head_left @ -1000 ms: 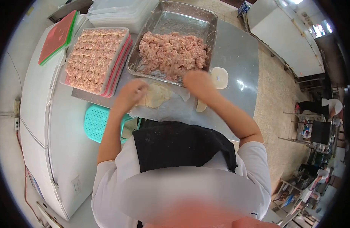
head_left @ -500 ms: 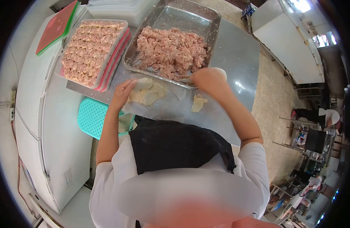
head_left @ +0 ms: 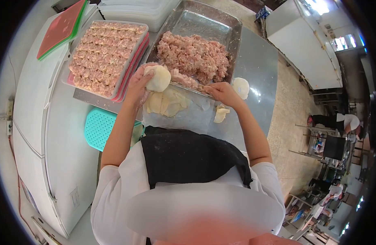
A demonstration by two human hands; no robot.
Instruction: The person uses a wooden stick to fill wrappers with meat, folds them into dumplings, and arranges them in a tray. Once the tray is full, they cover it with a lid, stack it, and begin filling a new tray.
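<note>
- Metal tray (head_left: 233, 24) of minced filling (head_left: 194, 55) sits at the table's (head_left: 259, 61) far side.
- Container of filled dumplings (head_left: 104, 57) lies left of it.
- Wrappers (head_left: 167, 102) lie before the tray.

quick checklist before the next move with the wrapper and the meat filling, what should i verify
1. Wrapper lies in the left hand: ok.
2. Wrapper bare, no filling on it yet: ok.
3. Right hand at the near rim of the metal tray by the meat filling: ok.
4. Right hand holds a scoop or tool: cannot tell, the hand hides it.
5. Spare wrappers within reach on the table: ok.
6. Room left in the plastic tray of filled pieces: not ok, it looks full.
</note>
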